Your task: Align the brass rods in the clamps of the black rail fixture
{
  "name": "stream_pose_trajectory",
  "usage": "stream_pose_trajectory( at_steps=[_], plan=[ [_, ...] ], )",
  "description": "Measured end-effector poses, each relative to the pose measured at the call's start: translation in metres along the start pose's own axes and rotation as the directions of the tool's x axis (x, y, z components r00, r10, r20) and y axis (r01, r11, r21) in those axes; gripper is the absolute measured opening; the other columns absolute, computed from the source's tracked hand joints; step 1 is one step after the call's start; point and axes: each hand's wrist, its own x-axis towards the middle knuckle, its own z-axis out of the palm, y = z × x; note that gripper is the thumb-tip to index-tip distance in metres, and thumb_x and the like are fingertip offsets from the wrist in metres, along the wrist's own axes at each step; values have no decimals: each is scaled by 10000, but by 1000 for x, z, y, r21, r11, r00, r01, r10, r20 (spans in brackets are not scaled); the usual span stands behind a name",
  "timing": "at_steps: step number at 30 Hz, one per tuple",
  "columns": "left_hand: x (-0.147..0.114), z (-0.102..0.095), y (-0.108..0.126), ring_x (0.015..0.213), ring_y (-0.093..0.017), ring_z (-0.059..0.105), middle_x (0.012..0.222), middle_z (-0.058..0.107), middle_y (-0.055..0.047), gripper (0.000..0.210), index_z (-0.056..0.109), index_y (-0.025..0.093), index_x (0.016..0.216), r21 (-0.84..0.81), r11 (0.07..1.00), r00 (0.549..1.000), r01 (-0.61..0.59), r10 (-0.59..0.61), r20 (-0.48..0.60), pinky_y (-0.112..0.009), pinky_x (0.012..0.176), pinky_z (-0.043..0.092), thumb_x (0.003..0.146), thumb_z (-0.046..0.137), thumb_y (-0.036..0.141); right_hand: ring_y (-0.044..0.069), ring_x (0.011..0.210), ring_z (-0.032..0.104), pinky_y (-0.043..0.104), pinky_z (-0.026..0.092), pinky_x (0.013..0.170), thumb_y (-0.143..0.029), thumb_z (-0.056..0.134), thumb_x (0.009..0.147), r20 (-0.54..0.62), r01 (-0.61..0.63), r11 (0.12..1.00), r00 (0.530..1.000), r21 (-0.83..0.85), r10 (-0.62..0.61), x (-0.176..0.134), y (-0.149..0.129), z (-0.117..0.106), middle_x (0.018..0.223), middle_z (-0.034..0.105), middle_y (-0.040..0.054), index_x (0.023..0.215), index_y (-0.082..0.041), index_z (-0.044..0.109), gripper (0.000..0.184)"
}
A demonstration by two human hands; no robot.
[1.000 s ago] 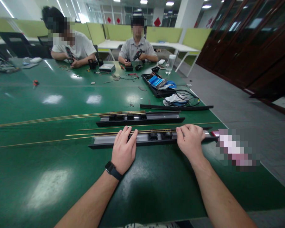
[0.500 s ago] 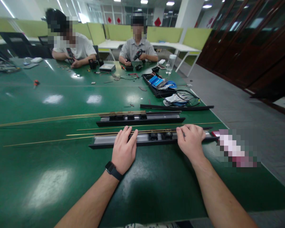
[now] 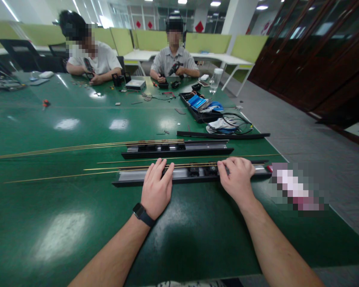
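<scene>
My left hand (image 3: 157,185), with a dark watch on its wrist, lies over the nearer black-and-silver channel (image 3: 131,175). Its thumb and fingers straddle a small black block (image 3: 164,172), mostly hidden by the hand. Farther right along the same channel, my right hand (image 3: 237,175) pinches a thin brass rod (image 3: 182,165) between thumb and forefinger. Two more black blocks sit in the channel between my hands, one of them a black block (image 3: 194,170) near its middle. Other brass rods run alongside, including a loose rod (image 3: 125,161) just behind the channel.
Behind lies a second channel (image 3: 197,150) with black blocks and several long rods. A black strip (image 3: 224,135), a glove (image 3: 223,125) and a black tray (image 3: 185,104) with blue parts are farther back. One person across the table holds a power drill (image 3: 176,67); another sits left.
My right hand has shifted slightly left along the channel, nearer the rightmost black block. My left hand stays in place.
</scene>
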Motion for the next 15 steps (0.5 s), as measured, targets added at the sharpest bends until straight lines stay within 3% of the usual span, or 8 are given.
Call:
stream_pose_trajectory(
  at_steps=[15],
  plan=[
    [-1, 1, -1, 1486, -321, 462, 1500, 588, -168, 461, 590, 205, 1447, -19, 1000, 1000, 12, -12, 12, -566, 1216, 399, 992, 536, 160, 252, 1032, 510, 423, 281, 943, -378, 509, 1032, 55, 20, 998, 998, 62, -23, 1, -3, 0, 939, 717, 50, 886, -244, 719, 289]
  ],
)
